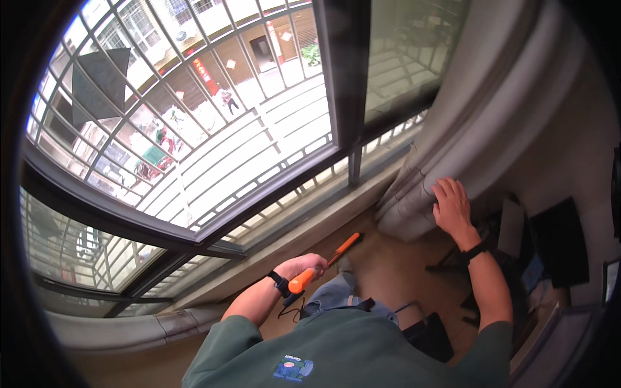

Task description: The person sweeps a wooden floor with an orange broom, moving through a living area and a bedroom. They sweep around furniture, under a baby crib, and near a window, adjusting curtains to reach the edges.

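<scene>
My left hand (310, 266) is closed around the handle of an orange cleaning tool (345, 248), perhaps a squeegee or brush. Its orange head has a dark edge and points away from me, low beside the window sill (286, 237). The orange grip end (301, 281) sticks out behind my fist. On the right, my right hand (451, 206) is raised in front of a bunched pale curtain (478, 131). Its thumb stands apart from the fingers and nothing shows in it. Whether the fingertips touch the cloth, I cannot tell.
A dark-framed window (339, 97) spans the left, with metal security bars (218, 121) outside and a street below. A second gathered curtain (140, 330) hangs at lower left. Dark furniture (558, 242) stands at right, and a black-seated stool or chair (429, 337) is beside me.
</scene>
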A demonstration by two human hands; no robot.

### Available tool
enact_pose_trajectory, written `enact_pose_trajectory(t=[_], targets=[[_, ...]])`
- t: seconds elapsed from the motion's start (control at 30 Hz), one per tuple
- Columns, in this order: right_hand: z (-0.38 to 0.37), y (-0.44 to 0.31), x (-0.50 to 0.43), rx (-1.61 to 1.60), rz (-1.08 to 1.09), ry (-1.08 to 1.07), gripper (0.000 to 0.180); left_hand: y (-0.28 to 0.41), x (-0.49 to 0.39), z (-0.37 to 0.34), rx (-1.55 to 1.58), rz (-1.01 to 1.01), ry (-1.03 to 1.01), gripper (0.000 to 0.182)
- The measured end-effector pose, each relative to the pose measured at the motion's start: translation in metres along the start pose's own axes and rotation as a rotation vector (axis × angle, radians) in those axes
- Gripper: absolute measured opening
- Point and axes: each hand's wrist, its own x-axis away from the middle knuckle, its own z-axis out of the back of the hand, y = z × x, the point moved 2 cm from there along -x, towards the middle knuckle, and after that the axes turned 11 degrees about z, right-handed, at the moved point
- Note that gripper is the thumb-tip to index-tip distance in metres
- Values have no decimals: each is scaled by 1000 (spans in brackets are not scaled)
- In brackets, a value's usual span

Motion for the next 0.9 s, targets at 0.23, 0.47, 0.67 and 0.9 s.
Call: enact_pose_trajectory(t=[0.23, 0.47, 0.67, 0.9], targets=[[-80, 98, -130, 421, 406, -271, 90, 51, -8, 21, 250, -24, 114, 20], [-136, 209, -144, 817, 395, -496, 103, 73, -38, -7, 508, -159, 207, 18], [-178, 351, -99, 588, 121, -927, 60, 111, -77, -52, 837, -89, 167, 18], [-143, 471, 16, 416, 365, -1285, 16, 137, -100, -86, 951, -108, 148, 15]])
